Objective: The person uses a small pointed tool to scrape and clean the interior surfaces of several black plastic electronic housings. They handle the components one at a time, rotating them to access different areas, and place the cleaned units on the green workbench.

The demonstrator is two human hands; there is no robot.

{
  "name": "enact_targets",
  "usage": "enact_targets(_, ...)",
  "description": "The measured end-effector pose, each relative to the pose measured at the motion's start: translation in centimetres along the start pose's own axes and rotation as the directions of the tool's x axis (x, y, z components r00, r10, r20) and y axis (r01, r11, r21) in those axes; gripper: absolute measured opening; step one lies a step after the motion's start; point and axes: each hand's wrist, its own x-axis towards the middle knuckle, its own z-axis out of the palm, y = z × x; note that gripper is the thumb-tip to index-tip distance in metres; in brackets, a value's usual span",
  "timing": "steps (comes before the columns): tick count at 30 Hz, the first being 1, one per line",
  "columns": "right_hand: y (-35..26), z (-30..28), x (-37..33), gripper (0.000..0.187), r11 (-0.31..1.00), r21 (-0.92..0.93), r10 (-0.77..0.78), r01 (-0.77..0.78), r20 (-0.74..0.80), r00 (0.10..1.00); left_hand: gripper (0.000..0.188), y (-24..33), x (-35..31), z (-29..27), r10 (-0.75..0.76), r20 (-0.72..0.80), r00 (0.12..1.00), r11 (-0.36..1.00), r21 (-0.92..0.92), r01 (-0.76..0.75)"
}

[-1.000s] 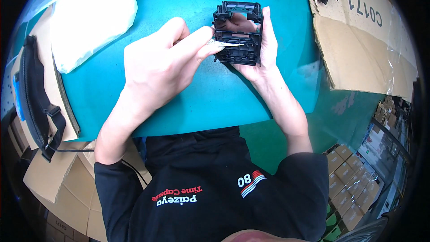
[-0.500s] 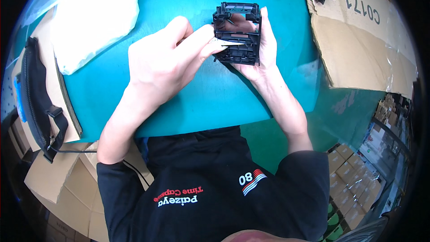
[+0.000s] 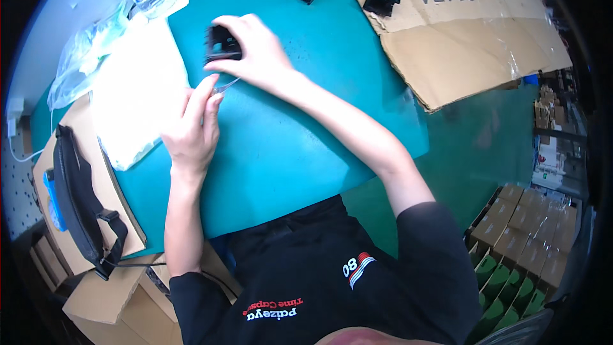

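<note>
Black plastic frame part (image 3: 220,43) is gripped under the curled fingers of the right hand (image 3: 252,51), while the left hand (image 3: 191,128) pinches a thin clear strip (image 3: 225,84) just below them, so peeling seems in hand, needing a steady pull.

Small black plastic part (image 3: 220,45), blurred, on teal table, clear strip (image 3: 225,84) beside
</note>
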Motion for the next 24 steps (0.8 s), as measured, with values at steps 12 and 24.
enact_targets(12, 10.3, -12.4, 3.9, 0.065, 0.549, -0.828, -0.083, -0.112, -0.187, 0.979, 0.024, 0.0, 0.1, -1.2, -0.035, -0.054, 0.998, 0.999, -0.011, 0.034)
enact_targets(24, 6.3, -18.5, 3.5, 0.027, 0.636, -0.757, 0.124, -0.153, -0.096, 0.988, 0.024, 0.7, 0.3, -0.8, -0.012, -0.038, 0.999, 1.000, -0.021, 0.011)
